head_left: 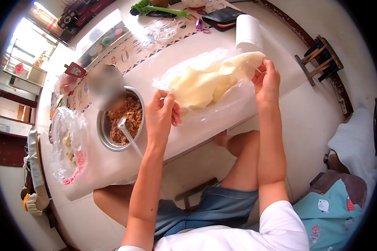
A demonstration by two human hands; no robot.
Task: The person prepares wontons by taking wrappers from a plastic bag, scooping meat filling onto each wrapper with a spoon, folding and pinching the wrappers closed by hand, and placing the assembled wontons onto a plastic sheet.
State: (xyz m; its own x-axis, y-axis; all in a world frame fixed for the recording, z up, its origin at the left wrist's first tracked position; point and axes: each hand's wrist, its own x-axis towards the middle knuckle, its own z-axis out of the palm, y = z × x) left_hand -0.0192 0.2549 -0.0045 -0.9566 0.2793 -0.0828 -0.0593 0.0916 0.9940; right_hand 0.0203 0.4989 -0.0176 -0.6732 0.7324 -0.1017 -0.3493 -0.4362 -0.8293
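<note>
A round thing (pixel 107 85) is blurred — I cannot name it — and covers part of the bowl (pixel 100 131). The left forearm (pixel 145 178) hides the end of the spoon (pixel 130 137). The sheet (pixel 197 87) hides most of what lies below. The top edge cuts a dish (pixel 194 3).

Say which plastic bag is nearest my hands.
The clear bag around the pale sheets you're holding; the red-printed bag lies left of the metal bowl.

I'm seeing smooth, matt pale sheets (pixel 195 86) lying on glossy, crinkled plastic (pixel 234 97) near the table's (pixel 192 127) front edge, a metal bowl (pixel 102 131) shining, and a matt paper roll (pixel 248 32) standing by the right edge.
</note>
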